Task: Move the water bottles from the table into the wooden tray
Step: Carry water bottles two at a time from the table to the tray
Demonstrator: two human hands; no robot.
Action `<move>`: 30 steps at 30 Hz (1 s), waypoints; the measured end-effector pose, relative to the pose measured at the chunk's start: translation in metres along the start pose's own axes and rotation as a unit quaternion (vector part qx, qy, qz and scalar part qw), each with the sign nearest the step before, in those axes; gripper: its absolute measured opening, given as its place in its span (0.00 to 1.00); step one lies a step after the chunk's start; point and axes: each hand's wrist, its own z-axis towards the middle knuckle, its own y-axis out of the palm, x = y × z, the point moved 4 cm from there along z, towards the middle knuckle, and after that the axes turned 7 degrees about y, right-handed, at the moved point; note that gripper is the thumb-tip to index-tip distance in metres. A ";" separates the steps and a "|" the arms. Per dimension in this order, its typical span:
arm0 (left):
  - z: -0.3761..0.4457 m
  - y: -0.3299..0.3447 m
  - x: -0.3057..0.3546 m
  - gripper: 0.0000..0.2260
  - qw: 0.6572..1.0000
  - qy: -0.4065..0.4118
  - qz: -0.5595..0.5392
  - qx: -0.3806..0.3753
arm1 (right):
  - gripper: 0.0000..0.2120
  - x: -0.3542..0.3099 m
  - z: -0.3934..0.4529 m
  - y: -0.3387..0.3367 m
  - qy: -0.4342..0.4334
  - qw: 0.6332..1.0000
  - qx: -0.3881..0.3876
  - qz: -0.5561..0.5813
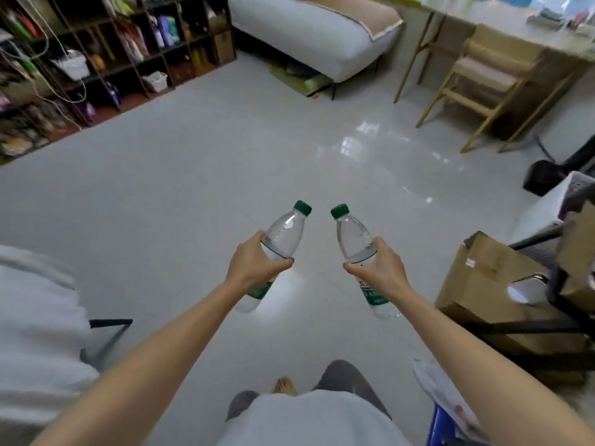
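Two clear plastic water bottles with green caps and green labels are held out in front of me above the pale floor. My left hand [256, 260] grips the left bottle [285, 231] round its middle, cap tilted up and to the right. My right hand [378, 267] grips the right bottle [352, 235] the same way, its cap leaning up and to the left. The two caps are close together but apart. No wooden tray and no table with bottles shows in this view.
A cardboard box [492, 278] stands at the right with dark straps across it. Dark shelving [96, 59] fills the far left. A white sofa [309, 30] sits at the back, a wooden chair [489, 78] and counter at the far right. White fabric [35, 317] lies at left.
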 end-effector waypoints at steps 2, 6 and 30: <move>0.049 -0.010 0.001 0.18 0.995 -0.034 -0.089 -0.002 | 0.23 -0.028 0.045 0.001 0.011 0.999 -0.009 0.030; 0.158 -0.017 -0.005 0.16 0.973 -0.086 -0.215 -0.003 | 0.24 -0.081 0.153 0.013 0.026 0.994 -0.034 0.096; 0.799 -0.191 -0.059 0.15 0.867 -0.201 -0.454 0.036 | 0.14 -0.528 0.721 0.110 0.038 0.945 -0.214 0.243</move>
